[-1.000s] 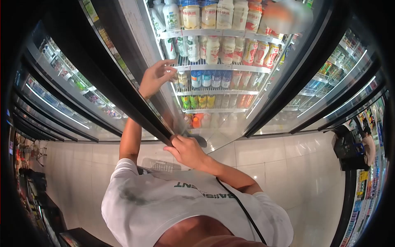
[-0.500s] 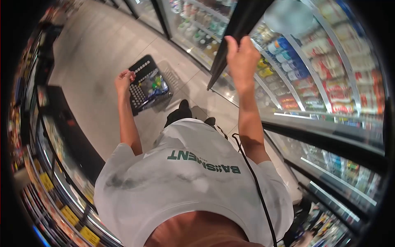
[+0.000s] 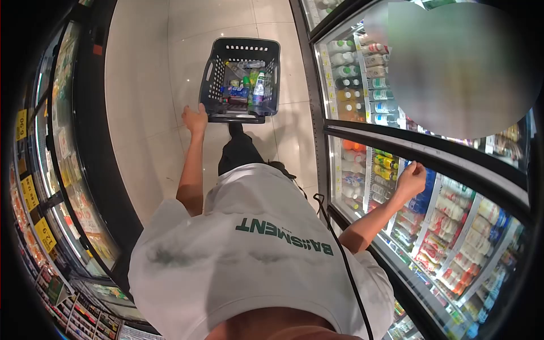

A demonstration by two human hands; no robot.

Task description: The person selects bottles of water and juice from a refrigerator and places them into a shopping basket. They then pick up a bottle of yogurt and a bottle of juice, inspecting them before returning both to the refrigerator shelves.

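A black shopping basket [image 3: 273,76] is on the floor ahead of my feet, with several bottles [image 3: 258,89] inside. My left hand [image 3: 195,119] is beside its near left corner, close to the handle [image 3: 238,119], thumb and fingers apart with nothing visible between them. On the right, my right hand [image 3: 412,182] is in front of a closed glass cooler door [image 3: 354,195]. Its fingers are curled in towards the thumb, and no object shows in them. Behind that glass, rows of drink bottles [image 3: 385,170] line the shelves.
A black door frame [image 3: 430,148] runs along the coolers on the right, with another glass door beyond it. Shelves with yellow price tags [image 3: 45,235] and a long black-edged case [image 3: 93,136] border the left. Pale floor tiles [image 3: 153,73] lie between.
The cooler door that stood open by my right hand is now shut, and that hand has moved down and right. My view has turned, so the basket appears straight ahead.
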